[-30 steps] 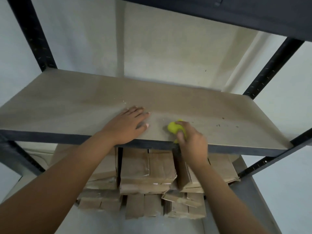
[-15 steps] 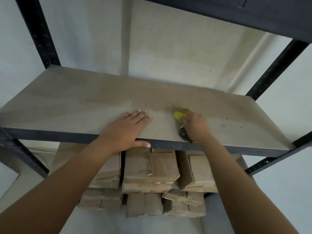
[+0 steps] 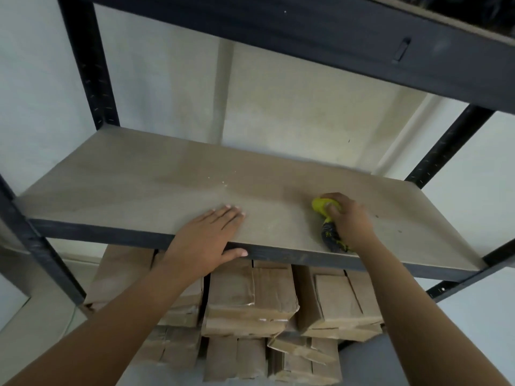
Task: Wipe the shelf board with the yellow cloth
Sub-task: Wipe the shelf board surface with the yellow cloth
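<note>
The brown shelf board (image 3: 145, 188) sits in a black metal rack and spans most of the view. My right hand (image 3: 349, 218) is closed around the bunched yellow cloth (image 3: 320, 206) and presses it onto the board, right of centre. A dirty dark tail of the cloth trails back under my wrist toward the front edge. My left hand (image 3: 207, 236) lies flat on the board near its front edge, fingers spread, thumb hooked over the black front rail. Small pale specks and dark crumbs dot the board.
Black uprights (image 3: 92, 65) stand at the left and right corners, and a dark upper shelf (image 3: 334, 32) hangs overhead. Several brown paper-wrapped packages (image 3: 250, 299) are stacked under the board. A pale wall (image 3: 292, 101) is behind the rack.
My right hand has slid the cloth from the front edge away from me and to the right across the board. My left hand has stayed planted near the front edge.
</note>
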Available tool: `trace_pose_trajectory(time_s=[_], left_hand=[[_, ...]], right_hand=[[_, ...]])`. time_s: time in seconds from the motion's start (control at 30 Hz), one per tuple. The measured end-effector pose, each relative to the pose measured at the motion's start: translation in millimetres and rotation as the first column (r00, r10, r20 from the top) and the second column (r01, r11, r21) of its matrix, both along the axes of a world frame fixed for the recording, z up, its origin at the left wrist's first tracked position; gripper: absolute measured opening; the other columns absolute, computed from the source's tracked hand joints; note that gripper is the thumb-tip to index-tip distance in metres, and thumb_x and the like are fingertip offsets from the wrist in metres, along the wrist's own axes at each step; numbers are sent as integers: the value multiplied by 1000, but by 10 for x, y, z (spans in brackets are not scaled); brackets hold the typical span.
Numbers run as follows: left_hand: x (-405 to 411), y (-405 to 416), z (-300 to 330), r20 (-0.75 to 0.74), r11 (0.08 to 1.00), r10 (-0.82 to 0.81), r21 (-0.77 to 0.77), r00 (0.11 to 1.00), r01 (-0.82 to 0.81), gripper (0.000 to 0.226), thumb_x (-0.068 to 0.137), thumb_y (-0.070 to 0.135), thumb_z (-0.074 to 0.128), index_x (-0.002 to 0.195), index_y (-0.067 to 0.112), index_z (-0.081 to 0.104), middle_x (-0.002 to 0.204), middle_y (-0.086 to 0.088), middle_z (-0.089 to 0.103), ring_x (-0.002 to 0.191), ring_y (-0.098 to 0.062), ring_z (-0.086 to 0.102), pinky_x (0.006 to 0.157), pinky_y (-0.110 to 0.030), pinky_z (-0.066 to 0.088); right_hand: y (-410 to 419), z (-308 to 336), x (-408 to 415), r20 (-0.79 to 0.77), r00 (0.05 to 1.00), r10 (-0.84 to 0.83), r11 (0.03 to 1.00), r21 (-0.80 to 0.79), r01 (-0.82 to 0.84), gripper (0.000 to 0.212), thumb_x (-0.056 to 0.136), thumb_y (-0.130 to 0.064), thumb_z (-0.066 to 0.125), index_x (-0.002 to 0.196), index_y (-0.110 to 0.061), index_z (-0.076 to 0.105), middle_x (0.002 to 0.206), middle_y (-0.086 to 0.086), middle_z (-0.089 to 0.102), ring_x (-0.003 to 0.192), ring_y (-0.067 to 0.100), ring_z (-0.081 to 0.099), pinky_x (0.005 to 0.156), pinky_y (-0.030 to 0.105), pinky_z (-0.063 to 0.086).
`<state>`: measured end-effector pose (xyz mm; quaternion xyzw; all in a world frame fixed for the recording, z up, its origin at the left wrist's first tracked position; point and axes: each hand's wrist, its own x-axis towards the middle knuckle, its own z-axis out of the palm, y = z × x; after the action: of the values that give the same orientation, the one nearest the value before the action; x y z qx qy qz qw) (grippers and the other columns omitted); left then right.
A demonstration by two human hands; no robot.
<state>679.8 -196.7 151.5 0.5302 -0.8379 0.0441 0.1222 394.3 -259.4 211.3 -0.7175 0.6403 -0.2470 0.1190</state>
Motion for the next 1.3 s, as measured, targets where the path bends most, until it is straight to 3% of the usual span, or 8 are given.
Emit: trace_pose_trajectory(time_s=[0.1,0.2,0.43,0.6,0.7,0.83,0.97,1.3], left_hand=[[137,79,-38,10,997,63,-39,998,-62,78,87,67,18,149,23,1,158,4,6,145,-11,3,110,-25,-5],[157,74,-23,15,996,83,-24,996,-83,79,86,66,22,149,20,6,157,2,9,145,-13,6,110,-25,-3],[145,76,-33,24,998,57,-28,998,-56,81,83,60,45,145,12,27,152,-5,29,141,-18,25,112,-29,14],[287,-14,82,-73,986,-37,161,997,48,98,69,83,12,148,26,8,156,8,7,139,0,1,110,-22,0],[344,-105,145,-142,973,-21,226,990,53,78,79,73,0,147,34,11,157,8,10,142,-4,1,112,-25,-1],[370,-331,216,-105,961,81,273,991,-49,59,93,59,20,147,35,14,157,8,9,144,-11,3,116,-34,2],[393,-540,194,-99,956,199,240,975,-171,65,90,63,24,147,35,13,157,11,11,144,-12,5,117,-39,4],[350,-594,113,-112,949,273,196,956,-248,66,86,68,17,146,41,9,157,14,8,144,-9,1,116,-35,0]], right_hand=[[-110,-147,125,-190,979,-78,994,58,90,36,97,-22,40,132,-14,43,131,19,52,108,38,54,83,38,42],[27,-282,505,-196,981,6,1000,-19,-10,38,95,-20,40,133,-13,41,139,15,47,115,36,52,87,38,41],[744,-451,1305,-146,987,73,918,-376,-123,21,79,-9,55,97,-6,66,100,15,71,88,31,68,72,34,54],[660,-221,993,161,981,104,974,-215,-68,30,84,-23,40,104,-17,62,74,7,67,65,26,61,58,31,44],[362,-83,580,166,984,-71,978,-183,101,25,93,-21,42,114,-21,56,80,14,65,69,32,59,56,31,38],[141,-97,271,51,984,-170,984,55,167,43,95,-26,42,135,-12,32,115,30,57,99,43,56,80,43,45],[256,-284,314,-135,990,29,997,75,-20,58,94,-30,45,143,-10,22,154,22,17,141,33,22,110,38,26],[-1055,-180,301,-171,978,-119,977,154,146,47,98,-14,34,138,8,25,147,28,24,139,37,20,114,42,20]])
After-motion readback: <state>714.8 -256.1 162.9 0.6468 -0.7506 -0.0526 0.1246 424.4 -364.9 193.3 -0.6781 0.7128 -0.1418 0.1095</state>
